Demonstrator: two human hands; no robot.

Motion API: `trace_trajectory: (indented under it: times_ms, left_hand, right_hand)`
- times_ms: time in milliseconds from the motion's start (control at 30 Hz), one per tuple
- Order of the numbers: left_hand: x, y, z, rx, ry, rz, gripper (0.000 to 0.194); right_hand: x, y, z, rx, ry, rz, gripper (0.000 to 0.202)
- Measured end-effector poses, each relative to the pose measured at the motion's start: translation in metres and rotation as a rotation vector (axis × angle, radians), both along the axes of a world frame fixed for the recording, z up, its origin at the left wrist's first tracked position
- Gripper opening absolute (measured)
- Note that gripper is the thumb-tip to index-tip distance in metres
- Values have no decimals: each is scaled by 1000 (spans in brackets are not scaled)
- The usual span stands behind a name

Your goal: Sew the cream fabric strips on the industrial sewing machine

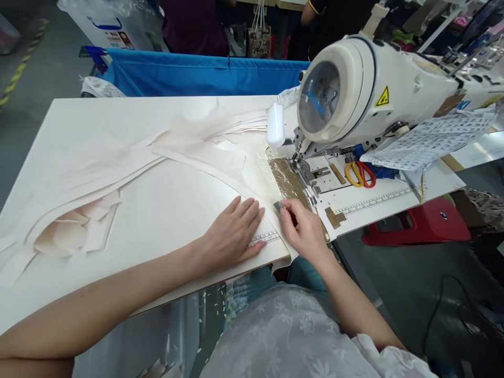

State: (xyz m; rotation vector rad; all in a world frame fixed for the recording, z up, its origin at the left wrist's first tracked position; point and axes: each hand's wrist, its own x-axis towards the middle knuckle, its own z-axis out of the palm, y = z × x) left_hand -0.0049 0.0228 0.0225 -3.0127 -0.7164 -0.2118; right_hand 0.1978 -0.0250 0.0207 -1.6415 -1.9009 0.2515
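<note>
Cream fabric pieces (129, 152) are spread in long overlapping layers across the white table (165, 220), one strip running down to the front edge. My left hand (236, 228) lies flat beside that strip, fingers apart, next to a printed ruler scale (268, 237). Pinched between the thumb and fingers of my right hand (301, 226) is a small dark metal piece (279, 206), over the fabric's right edge. The sewing machine (346, 89) stands beyond my right hand, its needle area near the fabric.
Scissors with yellow and red handles (355, 174) lie right of the needle area. A patterned sheet (433, 137) hangs by the machine. Blue cloth (205, 73) borders the table's back. A red stool (437, 220) stands at the right. Two people are beyond the table.
</note>
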Motion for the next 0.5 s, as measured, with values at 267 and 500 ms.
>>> trace_trajectory:
  times_ms: [267,500]
  left_hand:
    - [0,-9,-1,-7,58,1,74]
    - [1,-9,0,-29,78,14,73]
  right_hand:
    - [-11,28,-4,-86,-171,71,20]
    - [-14,30,-6,-79,-217,89,18]
